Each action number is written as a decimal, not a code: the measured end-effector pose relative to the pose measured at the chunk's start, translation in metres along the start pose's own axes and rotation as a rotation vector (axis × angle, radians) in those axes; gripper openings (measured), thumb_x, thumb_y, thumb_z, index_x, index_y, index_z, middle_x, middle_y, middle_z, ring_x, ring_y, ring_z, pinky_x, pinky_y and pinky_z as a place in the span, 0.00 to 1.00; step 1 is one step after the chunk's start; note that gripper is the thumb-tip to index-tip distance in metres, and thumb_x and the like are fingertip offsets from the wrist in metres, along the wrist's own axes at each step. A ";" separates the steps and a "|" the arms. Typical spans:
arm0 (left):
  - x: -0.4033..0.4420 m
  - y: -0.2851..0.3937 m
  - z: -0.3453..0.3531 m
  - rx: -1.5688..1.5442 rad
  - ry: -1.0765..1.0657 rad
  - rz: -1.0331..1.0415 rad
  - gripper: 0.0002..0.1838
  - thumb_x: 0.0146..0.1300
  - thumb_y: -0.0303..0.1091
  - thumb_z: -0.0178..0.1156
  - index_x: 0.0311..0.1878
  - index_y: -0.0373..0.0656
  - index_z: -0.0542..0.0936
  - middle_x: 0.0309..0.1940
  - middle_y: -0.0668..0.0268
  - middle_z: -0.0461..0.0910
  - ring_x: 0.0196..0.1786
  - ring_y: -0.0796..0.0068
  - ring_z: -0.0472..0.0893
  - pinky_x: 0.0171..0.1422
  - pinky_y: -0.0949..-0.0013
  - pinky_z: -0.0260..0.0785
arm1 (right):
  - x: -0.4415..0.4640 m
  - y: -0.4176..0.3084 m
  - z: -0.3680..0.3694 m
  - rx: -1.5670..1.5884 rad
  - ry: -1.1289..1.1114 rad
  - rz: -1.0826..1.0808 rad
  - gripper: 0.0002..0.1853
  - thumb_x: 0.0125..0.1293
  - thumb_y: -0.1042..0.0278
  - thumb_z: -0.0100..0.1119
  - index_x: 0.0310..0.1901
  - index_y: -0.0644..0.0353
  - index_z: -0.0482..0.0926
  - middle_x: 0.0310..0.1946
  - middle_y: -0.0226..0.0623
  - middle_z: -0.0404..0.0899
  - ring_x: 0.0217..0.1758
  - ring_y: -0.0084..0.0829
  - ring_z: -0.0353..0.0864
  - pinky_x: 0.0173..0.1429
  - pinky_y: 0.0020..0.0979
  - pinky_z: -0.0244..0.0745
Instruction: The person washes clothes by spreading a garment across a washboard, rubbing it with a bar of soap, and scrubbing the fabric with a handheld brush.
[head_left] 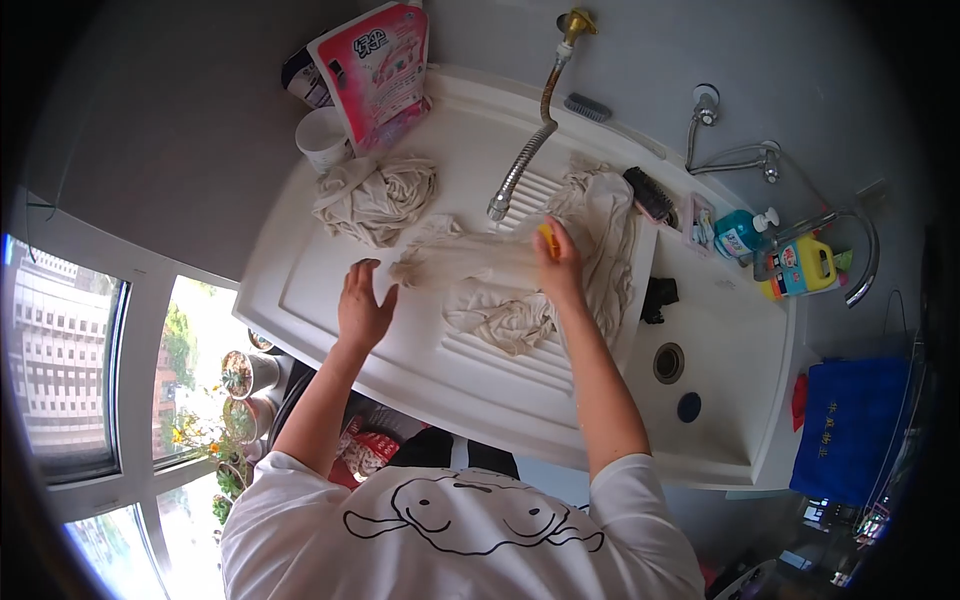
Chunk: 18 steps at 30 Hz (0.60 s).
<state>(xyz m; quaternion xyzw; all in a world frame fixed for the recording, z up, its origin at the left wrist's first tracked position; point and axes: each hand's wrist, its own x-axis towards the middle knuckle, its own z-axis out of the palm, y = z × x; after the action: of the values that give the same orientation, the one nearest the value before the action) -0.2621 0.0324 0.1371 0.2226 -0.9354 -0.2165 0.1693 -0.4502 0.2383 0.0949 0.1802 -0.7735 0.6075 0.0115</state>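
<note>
A wet, off-white cloth (480,258) lies spread and crumpled over the ribbed washboard part of the white sink counter. Over its middle is my right hand (560,265), closed around a small yellow bar (547,238) that looks like soap; the fingers hide most of it. My left hand (366,306) hovers just left of the cloth's edge, fingers apart, holding nothing. A second bunched off-white cloth (377,198) sits farther back on the left side of the counter. Above the washboard hangs a flexible metal tap hose (522,168).
A pink detergent pouch (375,75) and a white cup (324,138) stand at back left. Along the back are a grey brush (587,107) and a dark hairbrush (649,194). The basin (715,340) is on the right, with a blue soap bottle (738,235) and yellow jug (800,267) behind.
</note>
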 end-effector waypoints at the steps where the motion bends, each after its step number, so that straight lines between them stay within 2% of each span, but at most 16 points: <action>1: -0.004 0.007 0.006 -0.060 -0.004 0.160 0.29 0.48 0.33 0.59 0.55 0.40 0.62 0.52 0.55 0.64 0.56 0.53 0.63 0.59 0.56 0.55 | -0.010 -0.024 0.019 -0.196 -0.103 -0.126 0.21 0.57 0.55 0.54 0.51 0.55 0.70 0.39 0.40 0.73 0.42 0.33 0.72 0.43 0.33 0.69; 2: -0.010 0.027 0.000 0.125 -0.167 0.267 0.31 0.51 0.37 0.57 0.59 0.41 0.60 0.61 0.56 0.56 0.65 0.54 0.53 0.66 0.54 0.42 | -0.020 -0.050 0.043 -0.393 -0.205 -0.253 0.21 0.56 0.57 0.54 0.51 0.53 0.70 0.39 0.41 0.72 0.43 0.36 0.71 0.46 0.35 0.67; 3: -0.019 0.024 0.016 0.169 -0.306 0.353 0.35 0.54 0.44 0.54 0.62 0.41 0.55 0.64 0.55 0.49 0.68 0.55 0.43 0.68 0.50 0.31 | -0.028 -0.056 0.071 -0.380 -0.360 -0.417 0.20 0.56 0.58 0.55 0.50 0.51 0.71 0.40 0.41 0.70 0.44 0.37 0.69 0.47 0.36 0.66; 4: -0.031 0.028 0.026 0.236 -0.505 0.309 0.36 0.56 0.50 0.50 0.64 0.41 0.52 0.65 0.55 0.46 0.68 0.56 0.41 0.68 0.51 0.31 | -0.032 -0.055 0.089 -0.365 -0.516 -0.580 0.19 0.55 0.58 0.55 0.50 0.48 0.71 0.40 0.40 0.69 0.46 0.39 0.67 0.48 0.37 0.64; 5: -0.039 0.030 0.034 0.198 -0.490 0.280 0.37 0.57 0.52 0.48 0.64 0.41 0.50 0.65 0.55 0.45 0.69 0.57 0.41 0.68 0.51 0.31 | -0.025 -0.048 0.094 -0.372 -0.523 -0.580 0.19 0.55 0.58 0.55 0.50 0.48 0.71 0.40 0.40 0.69 0.46 0.39 0.67 0.48 0.37 0.64; 7: -0.043 0.030 0.037 0.152 -0.479 0.250 0.38 0.57 0.54 0.46 0.65 0.41 0.49 0.66 0.56 0.44 0.69 0.57 0.40 0.68 0.51 0.30 | 0.004 -0.034 0.104 -0.645 -0.482 -0.720 0.18 0.56 0.60 0.53 0.49 0.46 0.72 0.41 0.40 0.68 0.47 0.41 0.65 0.48 0.37 0.64; 10: -0.042 0.028 0.034 0.068 -0.436 0.279 0.38 0.58 0.56 0.44 0.64 0.41 0.50 0.66 0.55 0.43 0.69 0.57 0.40 0.68 0.52 0.29 | 0.028 -0.038 0.104 -0.677 -0.327 -0.424 0.15 0.56 0.64 0.51 0.47 0.47 0.73 0.40 0.40 0.67 0.46 0.41 0.63 0.48 0.39 0.60; 11: -0.044 0.025 0.036 0.068 -0.420 0.289 0.38 0.58 0.57 0.44 0.64 0.41 0.50 0.66 0.55 0.43 0.69 0.58 0.40 0.68 0.53 0.29 | 0.019 -0.037 0.106 -0.701 -0.369 -0.430 0.16 0.55 0.63 0.52 0.47 0.47 0.73 0.42 0.41 0.66 0.46 0.40 0.62 0.48 0.42 0.59; 12: -0.043 0.025 0.037 0.069 -0.401 0.299 0.39 0.57 0.58 0.43 0.64 0.41 0.50 0.66 0.55 0.43 0.69 0.58 0.40 0.68 0.53 0.29 | -0.004 -0.035 0.109 -0.624 -0.390 -0.567 0.17 0.54 0.62 0.53 0.48 0.44 0.73 0.43 0.41 0.66 0.47 0.41 0.62 0.50 0.43 0.59; 13: -0.041 0.028 0.031 0.148 -0.538 0.250 0.38 0.58 0.58 0.41 0.64 0.40 0.50 0.66 0.55 0.43 0.69 0.59 0.40 0.69 0.54 0.30 | -0.035 -0.036 0.109 -0.520 -0.507 -0.632 0.17 0.54 0.62 0.54 0.48 0.43 0.73 0.44 0.41 0.66 0.48 0.41 0.62 0.50 0.43 0.58; 14: -0.044 0.024 0.034 0.170 -0.571 0.265 0.38 0.58 0.58 0.41 0.64 0.39 0.50 0.66 0.55 0.44 0.69 0.59 0.40 0.69 0.54 0.30 | -0.052 -0.037 0.110 -0.414 -0.630 -0.698 0.18 0.53 0.61 0.54 0.49 0.42 0.73 0.44 0.41 0.66 0.48 0.41 0.62 0.50 0.43 0.58; 16: -0.046 0.022 0.038 0.112 -0.440 0.310 0.39 0.58 0.58 0.40 0.64 0.39 0.50 0.66 0.55 0.44 0.69 0.58 0.39 0.69 0.54 0.28 | -0.024 -0.029 0.101 -0.601 -0.519 -0.718 0.19 0.53 0.61 0.54 0.49 0.39 0.73 0.43 0.40 0.67 0.48 0.40 0.62 0.50 0.41 0.58; 17: -0.046 0.021 0.039 0.108 -0.449 0.308 0.39 0.58 0.58 0.40 0.64 0.39 0.50 0.66 0.55 0.44 0.69 0.58 0.39 0.69 0.54 0.28 | -0.005 -0.039 0.098 -0.674 -0.423 -0.580 0.19 0.53 0.62 0.54 0.49 0.40 0.73 0.44 0.40 0.67 0.48 0.40 0.63 0.49 0.40 0.58; 18: -0.043 0.020 0.040 0.101 -0.430 0.323 0.39 0.58 0.59 0.40 0.64 0.39 0.50 0.66 0.55 0.44 0.69 0.58 0.39 0.69 0.54 0.28 | 0.009 -0.045 0.097 -0.694 -0.431 -0.505 0.19 0.53 0.62 0.54 0.49 0.40 0.73 0.43 0.40 0.66 0.47 0.39 0.63 0.49 0.39 0.59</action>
<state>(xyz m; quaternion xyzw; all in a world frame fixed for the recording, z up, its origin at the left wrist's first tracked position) -0.2493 0.0828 0.1038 0.0279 -0.9828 -0.1822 -0.0121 -0.4256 0.1356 0.1136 0.4699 -0.8474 0.2405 0.0573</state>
